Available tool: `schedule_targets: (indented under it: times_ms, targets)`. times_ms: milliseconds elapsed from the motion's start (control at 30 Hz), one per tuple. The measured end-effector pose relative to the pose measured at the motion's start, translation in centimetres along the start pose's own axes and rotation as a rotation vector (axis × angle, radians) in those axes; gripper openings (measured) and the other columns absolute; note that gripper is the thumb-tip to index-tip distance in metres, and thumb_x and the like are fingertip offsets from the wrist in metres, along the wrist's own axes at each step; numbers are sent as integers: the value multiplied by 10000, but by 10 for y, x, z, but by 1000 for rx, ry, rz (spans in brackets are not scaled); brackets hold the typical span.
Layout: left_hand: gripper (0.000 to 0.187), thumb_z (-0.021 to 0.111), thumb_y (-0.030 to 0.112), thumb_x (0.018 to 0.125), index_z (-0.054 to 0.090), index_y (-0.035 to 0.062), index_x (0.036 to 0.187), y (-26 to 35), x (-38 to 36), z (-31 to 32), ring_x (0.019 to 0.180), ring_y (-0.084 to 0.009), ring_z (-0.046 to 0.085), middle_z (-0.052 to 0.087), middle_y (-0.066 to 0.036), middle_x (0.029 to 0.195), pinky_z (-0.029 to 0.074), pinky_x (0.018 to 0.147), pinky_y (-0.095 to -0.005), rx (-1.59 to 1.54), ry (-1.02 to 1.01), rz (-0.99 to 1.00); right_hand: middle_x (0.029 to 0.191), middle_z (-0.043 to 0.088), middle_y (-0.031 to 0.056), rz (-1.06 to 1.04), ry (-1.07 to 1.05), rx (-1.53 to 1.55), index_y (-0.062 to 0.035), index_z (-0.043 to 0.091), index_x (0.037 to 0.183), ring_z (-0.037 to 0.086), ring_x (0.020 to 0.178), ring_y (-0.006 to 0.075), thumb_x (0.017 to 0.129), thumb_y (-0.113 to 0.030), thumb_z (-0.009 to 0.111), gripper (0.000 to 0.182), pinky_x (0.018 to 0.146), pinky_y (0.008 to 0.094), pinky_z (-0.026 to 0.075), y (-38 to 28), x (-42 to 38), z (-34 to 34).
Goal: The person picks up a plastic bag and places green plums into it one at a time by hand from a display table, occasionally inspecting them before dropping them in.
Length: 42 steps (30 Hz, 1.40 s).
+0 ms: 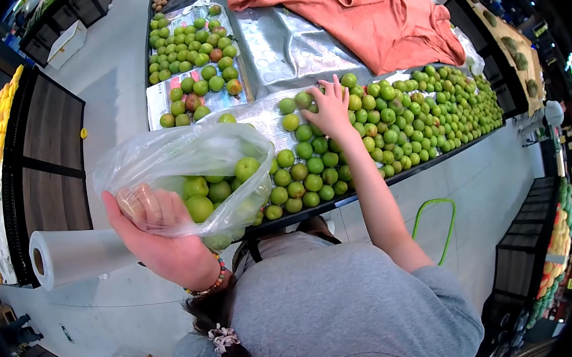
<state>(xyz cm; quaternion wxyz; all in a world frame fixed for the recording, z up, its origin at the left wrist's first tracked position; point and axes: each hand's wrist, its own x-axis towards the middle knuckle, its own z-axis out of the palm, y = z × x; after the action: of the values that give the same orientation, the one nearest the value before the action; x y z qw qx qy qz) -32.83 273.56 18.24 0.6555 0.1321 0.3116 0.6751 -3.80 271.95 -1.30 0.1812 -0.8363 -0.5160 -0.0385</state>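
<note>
My left hand (162, 240) grips the plastic bag (186, 170) by its gathered side, fingers (142, 203) pressed together, holding its mouth toward the tabletop (273, 108). My right hand (330, 110) rests on the green fruit (389, 118), fingers spread to pick.

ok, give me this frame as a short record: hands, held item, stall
left hand: grips a clear bag part full of green fruit
right hand: fingers spread, reaching onto the fruit pile
stall: more green fruit at the back, orange cloth over foil
nearby: bag roll, left
</note>
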Motion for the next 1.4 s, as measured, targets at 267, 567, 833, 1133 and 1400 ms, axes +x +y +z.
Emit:
schedule_targets:
  times_ms: [267,567,833,1133,1400]
  targets:
    - [438,386,243,943,195,144,562,2,0,-2,439,-71,95,147,37,508,112,413,-259,-4,-8,-9,1064,580,98,141,4,1134,-39,500,1120,530,1056,178,791,-115,616,357,902,282,400,-18,4,-11]
    - [438,359,255,953,196,138,563,-1,4,-14,436,-73,104,160,37,507,121,414,-259,-65,-242,-48,1195,498,146,1,-184,1735,-64,391,1172,512,1101,248,800,60,481,403,918,283,407,-57,-14,-79]
    - [435,370,256,949,196,137,568,-3,-4,-4,438,-75,105,156,37,511,123,415,-262,-8,-131,-45,1061,542,139,-263,-528,1589,-78,337,1247,574,964,208,890,-105,450,375,833,299,453,-112,-50,-120]
    - [429,385,264,939,192,142,576,-5,-13,6,437,-74,112,157,40,513,122,420,-265,79,-21,-22,918,591,150,-475,-346,1044,-57,536,1098,574,835,302,856,-100,500,249,734,353,454,-152,-65,-116]
    - [424,392,265,935,207,141,575,-10,-15,4,436,-72,121,159,39,514,127,422,-261,33,-101,-83,904,563,87,-402,-410,1015,-65,524,1120,551,715,205,818,-21,523,305,647,290,450,-144,-70,-120]
